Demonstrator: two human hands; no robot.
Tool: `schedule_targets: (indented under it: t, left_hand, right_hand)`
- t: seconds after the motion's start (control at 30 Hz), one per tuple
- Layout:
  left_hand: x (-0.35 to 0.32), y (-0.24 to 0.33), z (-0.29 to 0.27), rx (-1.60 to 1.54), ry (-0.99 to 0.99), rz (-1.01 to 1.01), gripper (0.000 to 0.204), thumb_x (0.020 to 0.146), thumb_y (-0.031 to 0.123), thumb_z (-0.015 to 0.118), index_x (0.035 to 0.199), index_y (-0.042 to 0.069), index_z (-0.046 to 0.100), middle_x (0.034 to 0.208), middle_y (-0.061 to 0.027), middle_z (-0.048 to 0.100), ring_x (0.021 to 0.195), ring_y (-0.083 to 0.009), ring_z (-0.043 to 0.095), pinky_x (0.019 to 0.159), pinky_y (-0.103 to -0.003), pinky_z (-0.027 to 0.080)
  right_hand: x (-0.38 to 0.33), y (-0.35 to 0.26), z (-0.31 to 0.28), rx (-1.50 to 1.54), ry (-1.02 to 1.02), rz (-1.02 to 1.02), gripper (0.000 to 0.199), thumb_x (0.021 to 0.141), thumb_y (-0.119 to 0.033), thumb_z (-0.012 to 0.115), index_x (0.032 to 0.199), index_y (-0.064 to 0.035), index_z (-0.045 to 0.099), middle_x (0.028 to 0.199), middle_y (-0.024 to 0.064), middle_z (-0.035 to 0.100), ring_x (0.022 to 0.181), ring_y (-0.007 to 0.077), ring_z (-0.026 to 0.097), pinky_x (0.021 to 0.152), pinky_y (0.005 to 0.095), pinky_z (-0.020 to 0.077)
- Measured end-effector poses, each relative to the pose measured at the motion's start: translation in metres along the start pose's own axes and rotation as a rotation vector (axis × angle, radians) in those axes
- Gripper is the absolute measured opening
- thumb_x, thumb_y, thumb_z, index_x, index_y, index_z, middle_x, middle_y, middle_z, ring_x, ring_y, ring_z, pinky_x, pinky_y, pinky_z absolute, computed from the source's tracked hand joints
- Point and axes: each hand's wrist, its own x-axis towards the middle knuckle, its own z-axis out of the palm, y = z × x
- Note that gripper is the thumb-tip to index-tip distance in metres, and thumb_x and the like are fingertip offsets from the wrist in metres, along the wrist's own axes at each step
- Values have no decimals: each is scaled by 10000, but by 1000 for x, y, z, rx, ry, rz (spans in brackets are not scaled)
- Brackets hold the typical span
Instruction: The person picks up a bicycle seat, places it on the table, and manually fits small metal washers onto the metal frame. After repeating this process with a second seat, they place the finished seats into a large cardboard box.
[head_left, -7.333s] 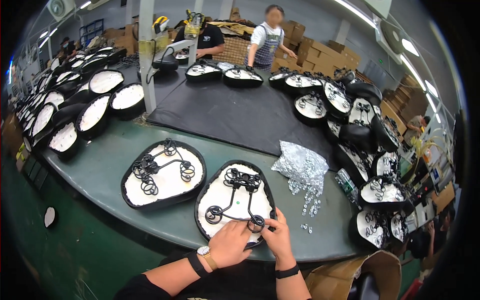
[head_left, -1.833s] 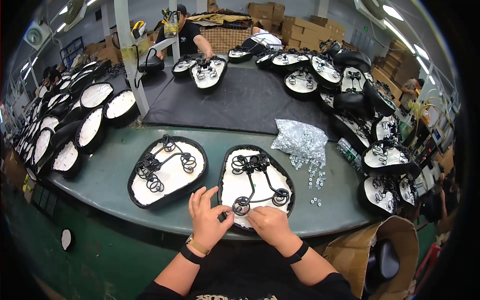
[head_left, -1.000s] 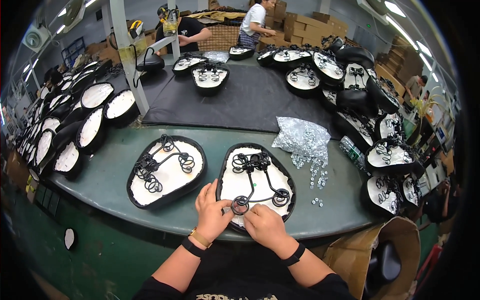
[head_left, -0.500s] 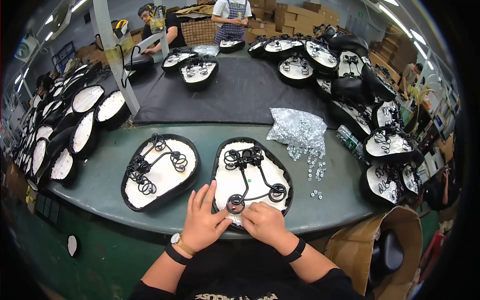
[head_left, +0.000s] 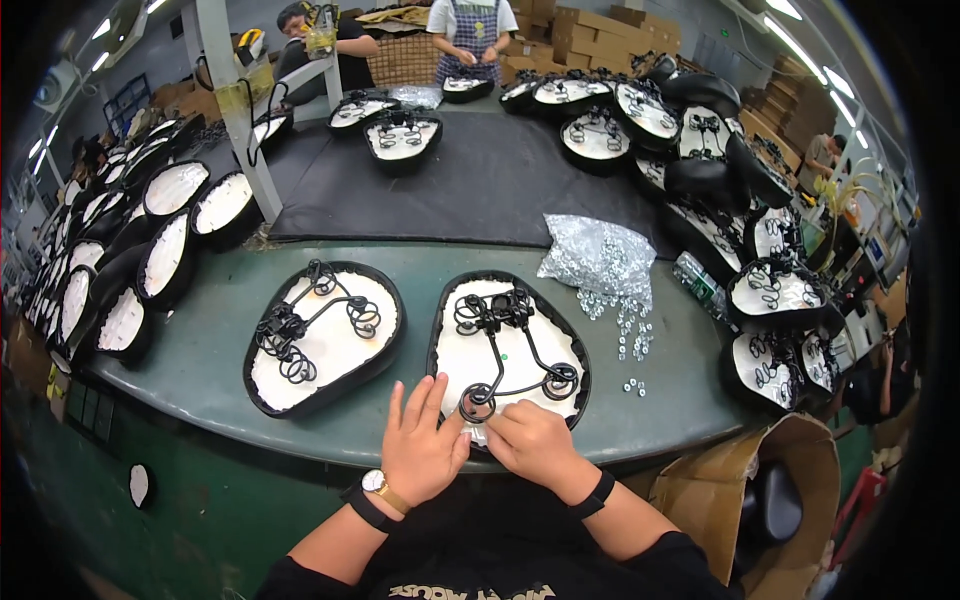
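Left hand (head_left: 420, 450) lies flat with fingers spread, fingertips against the near coil spring (head_left: 478, 403) of the upturned saddle (head_left: 508, 350). Right hand (head_left: 530, 440) is curled, pinching at that same spring. The saddle sits at the near edge of the green table (head_left: 220, 340), a second saddle (head_left: 325, 335) just left of it, and a bag of nuts (head_left: 600, 265) to the right.

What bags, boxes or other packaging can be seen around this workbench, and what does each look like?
Clear plastic bag: on the green table right of the saddles, crumpled, full of small silvery metal parts, some spilled out.
Open cardboard box: below the table's right edge, brown, a black saddle inside.
Stacked cardboard boxes: far back, plain brown.
Small packet: right of the bag, clear with green; details too small to tell.
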Motion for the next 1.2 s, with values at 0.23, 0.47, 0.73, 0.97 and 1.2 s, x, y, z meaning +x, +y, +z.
schedule_targets:
  t: [0.23, 0.47, 0.73, 0.97, 1.2]
  left_hand:
    - [-6, 7, 9, -63, -3, -29, 455, 902, 240, 641, 1294, 8, 653, 1499, -220, 485, 1437, -411, 389, 1191, -526, 346]
    - [-7, 9, 10, -98, -10, -28, 459, 909, 228, 626, 1300, -13, 634, 1472, -223, 500, 1432, -420, 389, 1177, -519, 369]
    - [-7, 4, 8, -104, -26, -25, 472, 919, 233, 650, 1322, -12, 619, 1484, -210, 497, 1454, -428, 367, 1170, -480, 384]
    - [4, -27, -19, -282, -79, 83, 561, 762, 230, 862, 1245, 56, 635, 1460, -143, 543, 1377, -363, 506, 1079, -439, 486]
    - [28, 2, -13, -196, -46, 418, 240, 752, 248, 830, 865, 127, 656, 894, -39, 592, 894, -279, 594, 827, -400, 468]
  right_hand:
    - [0, 3, 6, -53, -41, 19, 99, 815, -150, 728, 907, -126, 753, 720, 3, 558, 666, 185, 608, 549, 341, 496]
    - [-5, -3, 3, -76, -2, 80, 85, 829, -211, 739, 838, -134, 707, 718, 19, 588, 669, 217, 630, 553, 355, 506]
    - [-4, -6, 4, -31, 72, 77, 132, 837, -204, 746, 939, -122, 767, 666, 28, 574, 624, 226, 601, 540, 358, 486]
    - [-24, 8, -17, 253, 160, 47, 100, 820, -98, 744, 908, -123, 785, 683, 23, 609, 628, 204, 591, 561, 337, 480]
    - [-101, 25, -49, 378, 210, 577, 86, 903, -118, 739, 877, -39, 763, 687, 56, 646, 581, 163, 598, 553, 333, 479]
